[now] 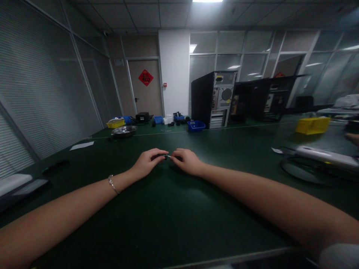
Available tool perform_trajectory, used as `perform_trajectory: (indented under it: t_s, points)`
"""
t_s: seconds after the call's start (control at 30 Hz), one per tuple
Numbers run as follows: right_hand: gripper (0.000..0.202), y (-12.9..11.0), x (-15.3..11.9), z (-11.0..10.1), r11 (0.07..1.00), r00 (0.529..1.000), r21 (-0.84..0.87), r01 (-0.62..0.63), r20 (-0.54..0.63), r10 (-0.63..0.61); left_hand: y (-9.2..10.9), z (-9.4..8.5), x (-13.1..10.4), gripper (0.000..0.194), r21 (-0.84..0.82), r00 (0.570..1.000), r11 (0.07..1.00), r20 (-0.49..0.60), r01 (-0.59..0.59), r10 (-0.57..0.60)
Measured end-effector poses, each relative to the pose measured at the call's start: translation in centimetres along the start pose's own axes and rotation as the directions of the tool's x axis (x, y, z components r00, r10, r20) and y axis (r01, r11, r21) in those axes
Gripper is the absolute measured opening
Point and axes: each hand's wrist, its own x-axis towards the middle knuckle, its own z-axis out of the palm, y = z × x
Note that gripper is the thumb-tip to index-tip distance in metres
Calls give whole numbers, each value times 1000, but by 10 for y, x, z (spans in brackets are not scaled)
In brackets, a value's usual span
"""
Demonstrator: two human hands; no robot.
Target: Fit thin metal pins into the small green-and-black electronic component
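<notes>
Over the middle of the green table, my left hand pinches a small dark object between thumb and fingers. It is too small to name. Close on its right, my right hand has its thumb and fingertips pressed together at a thin, light-coloured end of the object. The two sets of fingertips nearly meet. A silver bracelet is on my left wrist.
Farther back are a metal bowl, a blue tray and a black computer tower. On the right lie a white device with black cables and a yellow bin. Part of another person's hand shows at the right edge.
</notes>
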Motion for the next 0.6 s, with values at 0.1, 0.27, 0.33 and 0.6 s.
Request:
perform_trajectory:
  t_s: [0.1,0.27,0.33,0.6]
  points:
    - [25,2,0,0,1000,1000,18,8,-7,-8,0,-1,0,25,15,1000,1000,-8,-14,14]
    - [26,1,-1,-1,998,1000,50,25,-4,-25,0,-1,0,25,-64,999,997,-1,32,-32]
    - [26,0,-1,-2,998,1000,55,28,-3,-28,-2,-1,1,26,-94,998,994,7,58,-58]
    - [24,-1,0,-2,997,999,75,32,-12,-31,-8,1,3,29,-209,990,968,21,138,-137]
